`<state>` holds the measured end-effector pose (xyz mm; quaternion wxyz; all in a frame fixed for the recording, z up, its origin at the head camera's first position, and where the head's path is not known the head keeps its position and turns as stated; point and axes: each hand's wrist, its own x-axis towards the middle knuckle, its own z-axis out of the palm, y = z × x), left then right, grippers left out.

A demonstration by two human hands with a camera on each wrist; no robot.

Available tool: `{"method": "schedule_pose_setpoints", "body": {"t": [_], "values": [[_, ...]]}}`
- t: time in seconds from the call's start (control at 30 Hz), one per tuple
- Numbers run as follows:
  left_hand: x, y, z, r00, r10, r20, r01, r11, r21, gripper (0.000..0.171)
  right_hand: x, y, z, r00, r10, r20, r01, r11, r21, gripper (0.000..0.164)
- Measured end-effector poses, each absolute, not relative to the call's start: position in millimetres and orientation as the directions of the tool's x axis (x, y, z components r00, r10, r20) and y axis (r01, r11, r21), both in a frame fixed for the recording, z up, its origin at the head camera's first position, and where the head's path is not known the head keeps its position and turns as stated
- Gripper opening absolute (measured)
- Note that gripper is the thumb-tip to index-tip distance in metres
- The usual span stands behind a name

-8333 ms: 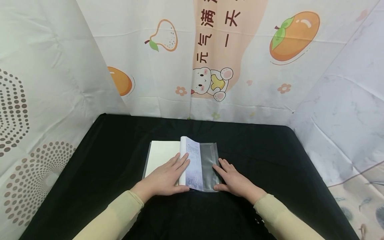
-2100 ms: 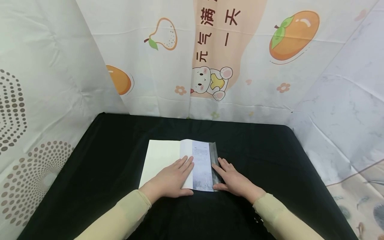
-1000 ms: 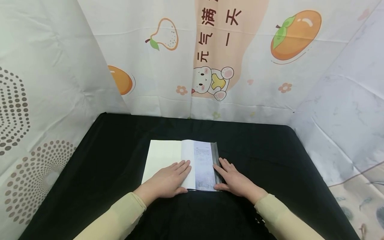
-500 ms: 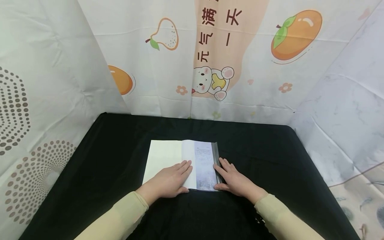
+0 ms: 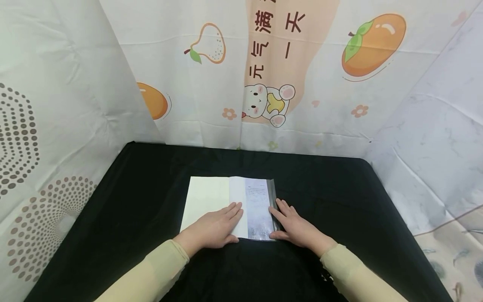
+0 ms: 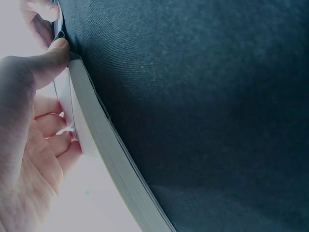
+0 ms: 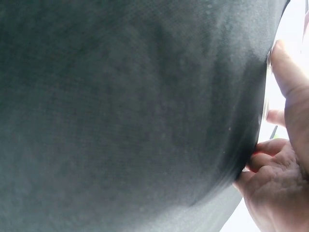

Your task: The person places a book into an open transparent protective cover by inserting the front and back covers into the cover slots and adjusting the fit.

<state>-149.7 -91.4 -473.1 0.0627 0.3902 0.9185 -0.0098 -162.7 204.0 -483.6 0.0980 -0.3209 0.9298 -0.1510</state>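
An open book [image 5: 207, 193] lies on the black cloth, its cream page on the left. On the right is a white leaf with a pale purple printed flap [image 5: 258, 209]. A grey, see-through plastic cover [image 5: 271, 192] shows as a narrow strip beyond the flap's right edge. My left hand [image 5: 215, 228] rests flat across the book near its middle fold, thumb at the near edge. In the left wrist view that thumb [image 6: 53, 58] lies by the corner of the page block [image 6: 104, 135]. My right hand [image 5: 294, 226] rests at the plastic cover's right edge, fingers spread.
The black cloth [image 5: 151, 188] covers the table around the book. White printed curtains [image 5: 181, 96] hang behind the table and along both sides.
Over eight seconds the leaf and flap spread flat rightward, leaving only a strip of the plastic cover visible. My left hand shifted slightly; my right hand stayed. In the last second little moved.
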Motion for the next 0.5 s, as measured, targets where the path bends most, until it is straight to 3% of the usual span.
{"method": "schedule_pose_setpoints", "body": {"t": [0.5], "values": [[-150.6,-89.1,-472.0,-0.68,0.72,-0.139,0.723,0.69,0.035,0.077,-162.2,203.6,-482.8,-0.768,-0.637,-0.068,-0.579,0.736,-0.351,0.079]]}}
